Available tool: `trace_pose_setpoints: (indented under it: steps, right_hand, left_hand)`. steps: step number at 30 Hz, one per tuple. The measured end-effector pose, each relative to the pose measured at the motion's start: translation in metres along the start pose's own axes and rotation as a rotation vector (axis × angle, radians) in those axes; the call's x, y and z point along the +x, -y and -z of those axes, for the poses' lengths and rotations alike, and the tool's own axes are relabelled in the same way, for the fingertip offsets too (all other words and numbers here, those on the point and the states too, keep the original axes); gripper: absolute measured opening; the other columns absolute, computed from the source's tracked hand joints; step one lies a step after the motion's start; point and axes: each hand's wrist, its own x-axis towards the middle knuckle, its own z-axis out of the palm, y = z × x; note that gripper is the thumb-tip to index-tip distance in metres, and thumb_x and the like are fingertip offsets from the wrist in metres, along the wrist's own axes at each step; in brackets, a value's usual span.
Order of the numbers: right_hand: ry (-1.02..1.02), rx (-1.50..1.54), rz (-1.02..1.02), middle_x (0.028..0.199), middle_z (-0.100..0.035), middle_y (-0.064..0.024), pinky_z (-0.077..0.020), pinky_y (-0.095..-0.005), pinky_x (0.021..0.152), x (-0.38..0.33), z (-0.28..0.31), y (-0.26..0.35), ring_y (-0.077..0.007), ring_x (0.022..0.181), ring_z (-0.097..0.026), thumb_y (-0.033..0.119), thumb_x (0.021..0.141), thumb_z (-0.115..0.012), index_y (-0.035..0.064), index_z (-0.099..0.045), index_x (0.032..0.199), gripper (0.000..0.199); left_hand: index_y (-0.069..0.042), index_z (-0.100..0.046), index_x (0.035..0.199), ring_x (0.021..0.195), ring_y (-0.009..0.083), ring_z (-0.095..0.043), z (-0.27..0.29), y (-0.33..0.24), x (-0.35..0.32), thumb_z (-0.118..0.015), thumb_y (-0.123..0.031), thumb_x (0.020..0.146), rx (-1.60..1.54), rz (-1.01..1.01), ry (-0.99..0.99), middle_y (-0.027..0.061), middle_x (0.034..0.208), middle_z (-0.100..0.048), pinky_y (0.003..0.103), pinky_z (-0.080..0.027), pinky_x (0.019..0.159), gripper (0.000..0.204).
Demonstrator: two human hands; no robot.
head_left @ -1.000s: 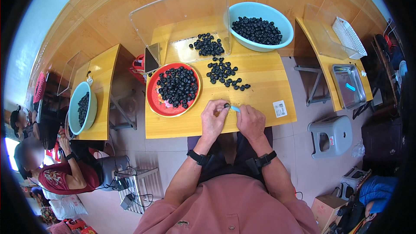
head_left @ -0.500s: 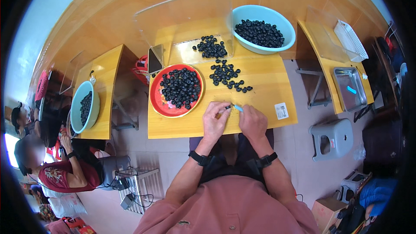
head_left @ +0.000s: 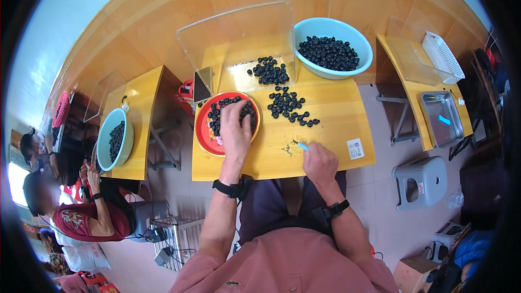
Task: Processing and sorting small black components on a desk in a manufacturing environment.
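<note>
A red plate [head_left: 202,142] with a yellow rim bears a heap of small black ring-shaped parts [head_left: 248,109]. My left hand [head_left: 236,130] lies over this heap, fingers curved downward and thumb apart from them; the fingertips are partly hidden, and no part shows in its grasp. In my right hand [head_left: 321,164] is a slim light-blue-handled tool [head_left: 303,146], its thin dark tip pointing left above the yellow table [head_left: 347,114]. More loose black parts [head_left: 286,103] are scattered to the right of the plate. Dark crumbs [head_left: 287,149] speckle the wood near the tool's tip.
A light-blue basin [head_left: 331,74] full of black parts stands at the back right. Behind the plate are a clear plastic box [head_left: 217,38] and a phone-like dark slab [head_left: 203,84]. Grey stool [head_left: 420,183] at right; a co-worker [head_left: 89,220] sits at left beside another basin [head_left: 129,145].
My left hand has moved from beside the tool, where it held a small black part, to the heap on the red plate. The right hand keeps the tool, now away from the left hand.
</note>
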Motion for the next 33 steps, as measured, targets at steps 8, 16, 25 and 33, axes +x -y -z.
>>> trace_pose_setpoints:
  steps: [8,16,25,33]
  right_hand:
    - [-0.018,0.011,0.001,0.072,-0.056,-0.0095,-0.0502,-0.0445,0.057,-0.001,-0.002,0.001,-0.0312,0.063,-0.062,0.019,0.090,-0.069,0.0086,-0.058,0.084,0.017]
    - [-0.052,0.023,0.002,0.072,-0.056,-0.0085,-0.0501,-0.0435,0.057,-0.001,-0.001,-0.001,-0.0298,0.064,-0.063,0.018,0.090,-0.070,0.0092,-0.057,0.083,0.017]
    - [-0.040,0.034,0.008,0.072,-0.056,-0.0085,-0.0503,-0.0435,0.058,-0.001,0.000,0.000,-0.0298,0.064,-0.063,0.017,0.091,-0.069,0.0087,-0.056,0.083,0.018]
    - [-0.057,0.004,-0.005,0.072,-0.056,-0.0088,-0.0505,-0.0435,0.057,-0.001,0.000,0.000,-0.0297,0.064,-0.063,0.017,0.091,-0.069,0.0091,-0.056,0.082,0.017]
  left_hand:
    - [0.001,-0.067,0.112,0.101,0.0379,-0.068,-0.066,-0.001,-0.013,-0.064,-0.001,0.088,0.197,-0.168,0.455,0.0196,0.105,-0.068,0.045,-0.058,0.090,0.024]
    - [0.000,-0.068,0.102,0.091,0.0364,-0.069,-0.063,-0.019,-0.030,-0.064,-0.004,0.090,0.142,-0.169,0.536,0.0173,0.093,-0.065,0.044,-0.059,0.081,0.013]
    - [-0.001,-0.073,0.107,0.086,0.0361,-0.070,-0.056,-0.025,-0.034,-0.069,-0.005,0.091,0.066,-0.035,0.477,0.0177,0.095,-0.068,0.044,-0.059,0.078,0.017]
    - [0.003,-0.074,0.106,0.088,0.0154,-0.071,-0.047,-0.049,-0.076,-0.079,-0.002,0.089,-0.432,0.372,0.397,0.0087,0.101,-0.071,0.029,-0.058,0.081,0.018]
